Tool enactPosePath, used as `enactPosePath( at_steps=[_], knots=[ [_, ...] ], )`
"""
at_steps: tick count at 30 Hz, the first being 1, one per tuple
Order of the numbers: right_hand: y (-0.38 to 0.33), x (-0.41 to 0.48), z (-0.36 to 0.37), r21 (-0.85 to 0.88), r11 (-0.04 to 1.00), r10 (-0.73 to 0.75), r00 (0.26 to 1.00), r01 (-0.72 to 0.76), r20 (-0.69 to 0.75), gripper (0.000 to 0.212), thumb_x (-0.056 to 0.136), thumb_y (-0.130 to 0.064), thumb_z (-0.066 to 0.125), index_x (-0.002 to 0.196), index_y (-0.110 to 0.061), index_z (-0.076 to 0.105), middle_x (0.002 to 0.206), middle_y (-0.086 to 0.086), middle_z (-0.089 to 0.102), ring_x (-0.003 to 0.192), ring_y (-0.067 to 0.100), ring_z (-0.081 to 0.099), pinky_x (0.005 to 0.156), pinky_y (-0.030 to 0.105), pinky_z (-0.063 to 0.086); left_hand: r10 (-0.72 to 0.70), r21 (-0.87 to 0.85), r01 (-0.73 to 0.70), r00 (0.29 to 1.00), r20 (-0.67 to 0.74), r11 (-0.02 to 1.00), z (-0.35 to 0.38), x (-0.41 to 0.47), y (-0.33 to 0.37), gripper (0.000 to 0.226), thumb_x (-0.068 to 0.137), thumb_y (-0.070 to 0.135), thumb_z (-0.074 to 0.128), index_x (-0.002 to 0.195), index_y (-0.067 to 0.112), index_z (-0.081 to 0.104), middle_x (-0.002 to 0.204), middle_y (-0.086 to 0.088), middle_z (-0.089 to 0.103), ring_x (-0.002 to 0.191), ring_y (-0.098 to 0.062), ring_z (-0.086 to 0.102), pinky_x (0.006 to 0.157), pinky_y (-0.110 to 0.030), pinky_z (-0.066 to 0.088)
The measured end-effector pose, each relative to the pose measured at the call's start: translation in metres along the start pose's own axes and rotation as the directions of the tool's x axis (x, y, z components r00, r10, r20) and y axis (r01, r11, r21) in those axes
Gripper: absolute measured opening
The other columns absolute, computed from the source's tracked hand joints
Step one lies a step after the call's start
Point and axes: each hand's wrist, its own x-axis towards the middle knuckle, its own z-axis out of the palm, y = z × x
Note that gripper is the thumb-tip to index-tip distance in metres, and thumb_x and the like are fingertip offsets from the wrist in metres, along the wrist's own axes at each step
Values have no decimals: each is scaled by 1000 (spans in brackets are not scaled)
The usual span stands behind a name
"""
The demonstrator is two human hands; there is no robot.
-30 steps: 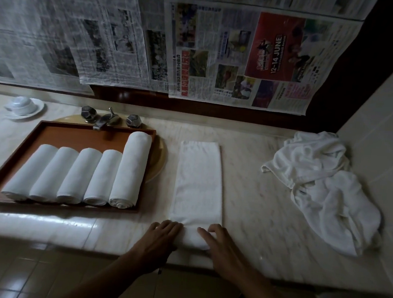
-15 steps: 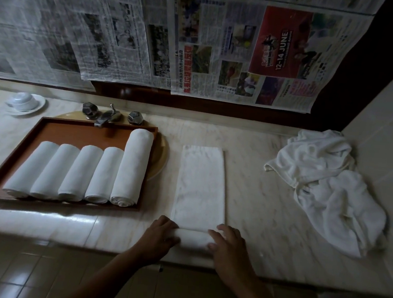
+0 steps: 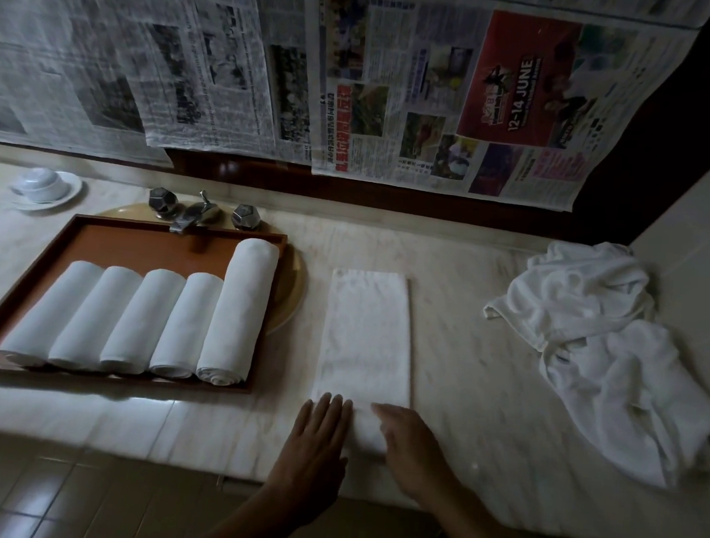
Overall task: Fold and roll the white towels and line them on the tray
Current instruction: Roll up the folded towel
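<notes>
While the folded towel [image 3: 367, 334] lies as a long strip on the surface [image 3: 463, 385], running away from the person, its near end is turned up into a short, fat roll between the two hands, so rolling looks to be the step in hand. The left hand [image 3: 321, 437] lies flat with straight fingers on the roll's left end. The right hand [image 3: 408, 449], somewhat blurred, rests at its right end with fingers loosely extended. Neither grip closes round anything; both merely press the cloth. The next move, I judge, calls for an even forward push from both palms, keeping the roll tight and square to the strip's long edges. Since the roll sits near the surface's front edge, the travel must go away from the body. To the left, the tray [image 3: 132, 240] holds five rolled towels [image 3: 138, 318] side by side, the longest close against its right rim, with bare floor only behind the shorter four. A heap of loose towels [image 3: 603, 355] waits well to the right.
</notes>
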Motion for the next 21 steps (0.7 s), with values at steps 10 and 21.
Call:
enactPosePath(
  at_steps=[10,21],
  knots=[
    [-18,165,6,-327,918,-121,945,223,305,62,107,-53,27,162,-39,3,171,-8,-10,157,23,-12,124,56,0,47,-85,-46,999,8,995,-12,32,-17,66,70,49,59,127,16,56,121,-5,59,104,-28,57,96,-41,53],
    [-22,287,0,-316,933,-108,972,172,211,63,106,-59,21,162,-35,8,171,-6,-5,158,24,-3,122,61,6,35,-121,-49,993,-112,991,0,43,-21,64,51,48,61,108,19,57,98,1,54,80,-23,54,71,-35,51]
  ],
)
